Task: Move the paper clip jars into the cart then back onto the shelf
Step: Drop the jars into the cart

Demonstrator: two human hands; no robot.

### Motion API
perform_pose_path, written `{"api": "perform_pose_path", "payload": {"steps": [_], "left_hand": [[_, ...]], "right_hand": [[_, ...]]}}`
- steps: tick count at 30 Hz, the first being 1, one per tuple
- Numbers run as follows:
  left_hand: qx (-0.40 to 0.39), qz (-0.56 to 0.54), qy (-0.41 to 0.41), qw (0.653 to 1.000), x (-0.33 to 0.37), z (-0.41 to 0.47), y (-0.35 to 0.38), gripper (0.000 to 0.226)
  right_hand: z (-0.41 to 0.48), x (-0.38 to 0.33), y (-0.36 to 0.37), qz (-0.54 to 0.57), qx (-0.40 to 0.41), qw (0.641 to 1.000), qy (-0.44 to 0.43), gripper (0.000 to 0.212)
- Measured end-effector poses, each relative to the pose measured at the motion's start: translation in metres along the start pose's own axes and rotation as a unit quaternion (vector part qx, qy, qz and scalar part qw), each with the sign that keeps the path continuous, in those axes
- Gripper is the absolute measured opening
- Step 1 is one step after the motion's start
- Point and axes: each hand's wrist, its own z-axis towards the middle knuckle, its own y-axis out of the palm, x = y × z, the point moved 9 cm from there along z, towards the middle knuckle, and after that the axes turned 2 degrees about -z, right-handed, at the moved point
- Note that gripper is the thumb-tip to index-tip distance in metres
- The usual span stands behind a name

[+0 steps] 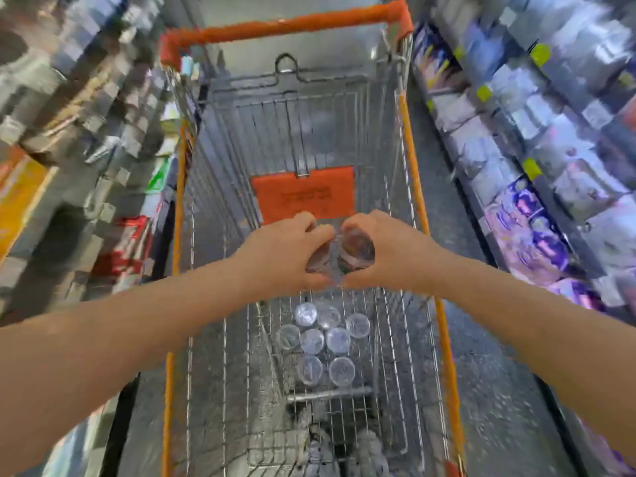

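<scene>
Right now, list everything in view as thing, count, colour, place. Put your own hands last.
clear round plastic jars: eight, transparent, clustered on the cart floor, lids up
held clear jars: two, contents blurred, one in each hand above the cart
wire shopping cart: one, silver with orange trim, mid-aisle
orange plastic flap: one, on the cart's far wall
stocked shelves: both sides, blurred
left hand: grips one jar
right hand: grips the other

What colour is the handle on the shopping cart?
The cart handle is orange, seen best in the head view.
</scene>
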Motion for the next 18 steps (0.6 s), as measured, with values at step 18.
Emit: {"api": "perform_pose_path", "payload": {"steps": [18], "left_hand": [[-0.158,-0.092,-0.127,0.975,-0.043,-0.019,0.279,0.053]], "right_hand": [[0.014,0.105,0.255,-0.026,-0.102,0.969,0.222,0.061]]}}
